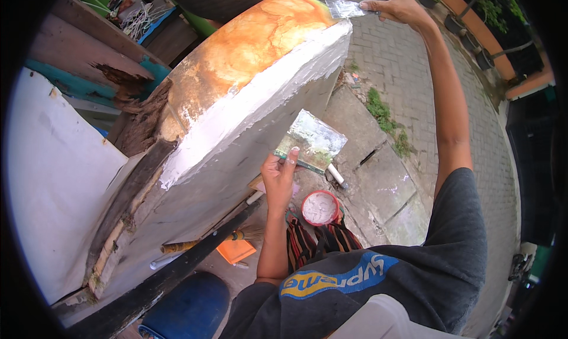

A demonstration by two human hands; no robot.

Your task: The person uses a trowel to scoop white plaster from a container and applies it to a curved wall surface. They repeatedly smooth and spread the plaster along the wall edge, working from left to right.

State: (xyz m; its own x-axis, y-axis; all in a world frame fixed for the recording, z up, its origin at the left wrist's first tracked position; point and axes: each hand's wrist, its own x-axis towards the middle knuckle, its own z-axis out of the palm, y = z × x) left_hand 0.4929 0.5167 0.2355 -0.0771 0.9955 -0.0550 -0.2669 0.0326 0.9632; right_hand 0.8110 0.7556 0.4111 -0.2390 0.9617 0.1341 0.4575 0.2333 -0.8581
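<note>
Up at the far right, my right hand (397,6) is closed round a putty knife (345,9). Its wide, white-smeared blade touches or hovers just over the far end of a low wall (254,138). A band of wet white putty (234,113) runs along the wall's upper edge, beside the orange-brown stained top (236,49). Lower, near the middle, my left hand (278,176) grips a flat rectangular plate (310,141) smeared with white putty, thumb on top. Below it a round red tub (320,208) of white putty stands between my legs.
A dark pole (201,259) leans along the wall's foot, near a straw broom (251,232), an orange flat object (235,251) and a blue container (186,306). Splintered wood (142,117) juts out at left. Concrete slabs (378,167) and paving (408,73) lie to the right.
</note>
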